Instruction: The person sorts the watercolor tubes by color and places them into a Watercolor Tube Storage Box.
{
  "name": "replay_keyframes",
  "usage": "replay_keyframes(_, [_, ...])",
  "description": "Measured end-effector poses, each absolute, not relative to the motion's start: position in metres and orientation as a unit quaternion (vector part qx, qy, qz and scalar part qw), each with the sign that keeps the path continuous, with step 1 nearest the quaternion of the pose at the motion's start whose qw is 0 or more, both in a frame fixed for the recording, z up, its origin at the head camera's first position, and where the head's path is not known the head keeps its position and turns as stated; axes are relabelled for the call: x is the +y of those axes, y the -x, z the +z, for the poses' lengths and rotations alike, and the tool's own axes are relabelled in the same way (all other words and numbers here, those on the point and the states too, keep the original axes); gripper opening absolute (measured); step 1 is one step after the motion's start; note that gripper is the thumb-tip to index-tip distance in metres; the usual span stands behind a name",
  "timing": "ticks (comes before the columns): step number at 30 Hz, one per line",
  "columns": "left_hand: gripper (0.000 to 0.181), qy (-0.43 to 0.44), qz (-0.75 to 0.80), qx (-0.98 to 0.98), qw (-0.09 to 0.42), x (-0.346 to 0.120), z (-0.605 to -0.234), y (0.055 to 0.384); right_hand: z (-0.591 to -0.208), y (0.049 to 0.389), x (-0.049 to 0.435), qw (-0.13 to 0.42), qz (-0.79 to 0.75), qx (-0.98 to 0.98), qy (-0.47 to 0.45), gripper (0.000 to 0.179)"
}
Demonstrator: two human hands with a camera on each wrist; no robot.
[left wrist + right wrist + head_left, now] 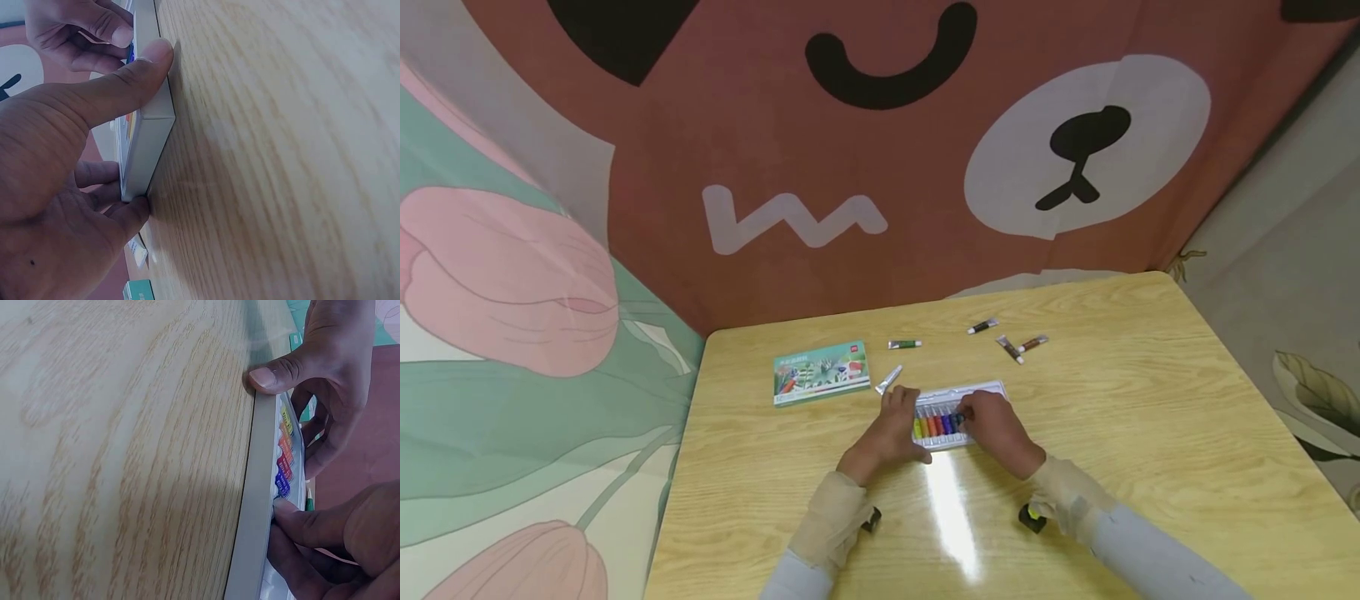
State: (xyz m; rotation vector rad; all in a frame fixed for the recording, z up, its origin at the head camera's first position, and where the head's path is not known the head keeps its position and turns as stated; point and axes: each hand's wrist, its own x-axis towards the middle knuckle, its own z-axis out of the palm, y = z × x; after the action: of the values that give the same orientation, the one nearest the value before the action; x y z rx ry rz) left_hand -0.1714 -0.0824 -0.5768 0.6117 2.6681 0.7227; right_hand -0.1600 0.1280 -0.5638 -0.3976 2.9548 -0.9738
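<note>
A white plastic tray (958, 393) lies on the table with a row of small paint tubes (932, 427), running from yellow through orange and red to blue. My left hand (893, 429) grips the tray's left end, the thumb (156, 53) on its near wall and the fingers around the far side. Over the right part of the row, my right hand (996, 423) pinches a dark paint tube (961, 418) at its place in the tray. The fingers hide most of that tube. In the right wrist view a blue tube (282, 485) lies right beside the thumb.
A green illustrated paint box (822, 373) lies to the left. Behind the tray are loose tubes: a white one (889, 379), a green one (904, 343), a black one (982, 326) and two brownish ones (1032, 342) touching. A printed curtain (917, 275) hangs behind the table.
</note>
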Motion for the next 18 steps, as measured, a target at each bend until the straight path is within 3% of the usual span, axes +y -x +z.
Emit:
replay_keyframes(11, [0.111, -0.210, 0.252, 0.932, 0.156, -0.085, -0.576, 0.171, -0.566, 0.162, 0.126, 0.004, -0.311, 0.941, 0.133, 0.019])
replay_keyframes(18, [0.111, -0.216, 0.250, 0.931, 0.155, -0.083, -0.577, 0.171, -0.550, 0.173, 0.124, 0.049, -0.278, 0.950, 0.130, 0.014])
